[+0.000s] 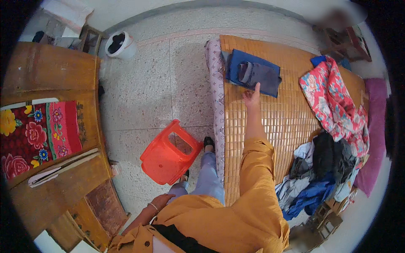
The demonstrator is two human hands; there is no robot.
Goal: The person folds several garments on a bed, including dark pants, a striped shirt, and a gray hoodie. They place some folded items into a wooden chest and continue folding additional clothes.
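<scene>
My right arm reaches forward over the bamboo mat (pixel 270 120) on the bed. My right hand (pixel 252 98) is at the near edge of a small pile of folded clothes, its thumb and fingers apart and nothing gripped between them. A dark grey folded garment (pixel 263 76) lies on top of a folded navy blue garment (pixel 249 57). Whether the thumb touches the pile or just overlaps it in view, I cannot tell. My left hand (pixel 160 202), with a bracelet at the wrist, rests low against my thigh, fingers laid out and holding nothing.
A red plastic stool (pixel 164 158) stands on the floor by my feet. Loose clothes (pixel 322 156) are heaped on the bed's right, below a pink floral cloth (pixel 331 95) and a purple pillow (pixel 374 126). At left are a wooden cabinet (pixel 50 67) and a white bucket (pixel 126 51).
</scene>
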